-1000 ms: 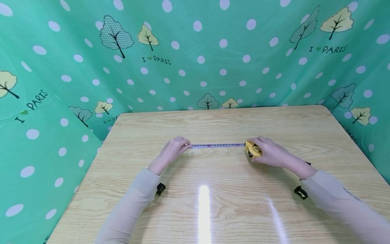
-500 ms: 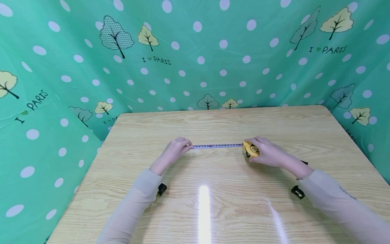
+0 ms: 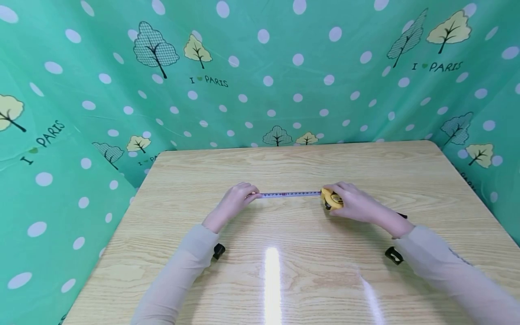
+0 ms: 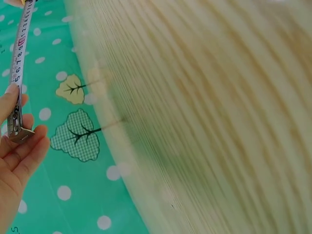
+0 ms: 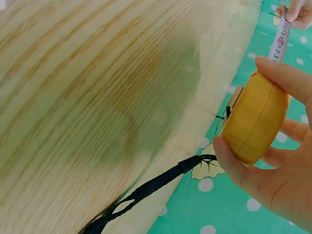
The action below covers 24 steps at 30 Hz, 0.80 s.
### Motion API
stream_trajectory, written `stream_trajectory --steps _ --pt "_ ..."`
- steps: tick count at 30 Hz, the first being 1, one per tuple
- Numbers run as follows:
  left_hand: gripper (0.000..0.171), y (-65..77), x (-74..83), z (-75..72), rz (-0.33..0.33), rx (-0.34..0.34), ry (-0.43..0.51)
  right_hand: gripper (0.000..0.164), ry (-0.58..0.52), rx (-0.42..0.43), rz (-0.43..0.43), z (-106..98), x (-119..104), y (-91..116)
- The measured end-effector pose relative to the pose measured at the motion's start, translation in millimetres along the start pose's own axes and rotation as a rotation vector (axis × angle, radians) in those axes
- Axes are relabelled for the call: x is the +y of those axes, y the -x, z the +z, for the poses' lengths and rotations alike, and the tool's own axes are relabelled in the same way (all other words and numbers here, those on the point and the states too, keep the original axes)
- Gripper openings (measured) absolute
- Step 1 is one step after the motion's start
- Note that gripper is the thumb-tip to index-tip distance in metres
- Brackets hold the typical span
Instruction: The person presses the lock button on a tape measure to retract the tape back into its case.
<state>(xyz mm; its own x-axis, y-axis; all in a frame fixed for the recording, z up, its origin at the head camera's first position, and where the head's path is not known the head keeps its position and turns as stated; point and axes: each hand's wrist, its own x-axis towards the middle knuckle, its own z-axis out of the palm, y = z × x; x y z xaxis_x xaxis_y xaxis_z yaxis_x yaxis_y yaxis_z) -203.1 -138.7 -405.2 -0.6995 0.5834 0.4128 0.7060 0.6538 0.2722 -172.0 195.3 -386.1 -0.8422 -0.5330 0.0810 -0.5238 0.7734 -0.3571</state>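
Note:
My right hand (image 3: pixel 359 204) grips a yellow tape measure (image 3: pixel 331 200) above the table, thumb and fingers on its sides in the right wrist view. Its white blade (image 3: pixel 292 194) is drawn out to the left and runs straight and level. My left hand (image 3: pixel 234 201) pinches the blade close to its free end. In the left wrist view the metal end hook (image 4: pixel 22 134) sticks out past the thumb, over the fingers. A black wrist strap (image 5: pixel 156 187) hangs from the case in the right wrist view.
Beneath both hands lies a light wood table (image 3: pixel 284 167), with a bright light reflection near its front. A green dotted curtain (image 3: pixel 264 67) hangs behind the table and at its sides. Small black pieces (image 3: pixel 218 251) show beneath both sleeves.
My right hand has moved left with the tape measure, and my left hand slightly right. The visible stretch of blade between them is shorter.

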Motion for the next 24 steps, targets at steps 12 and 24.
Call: stream_trajectory --steps 12,24 --pt "0.009 -4.9 4.1 3.6 0.002 -0.017 -0.003 0.069 -0.006 0.0 -0.002 1.3 -2.4 -2.5" --pt "0.007 -7.4 5.1 9.2 0.043 0.011 -0.013 0.07 -0.017 -0.019 0.02 3.0 -6.3 -5.9"
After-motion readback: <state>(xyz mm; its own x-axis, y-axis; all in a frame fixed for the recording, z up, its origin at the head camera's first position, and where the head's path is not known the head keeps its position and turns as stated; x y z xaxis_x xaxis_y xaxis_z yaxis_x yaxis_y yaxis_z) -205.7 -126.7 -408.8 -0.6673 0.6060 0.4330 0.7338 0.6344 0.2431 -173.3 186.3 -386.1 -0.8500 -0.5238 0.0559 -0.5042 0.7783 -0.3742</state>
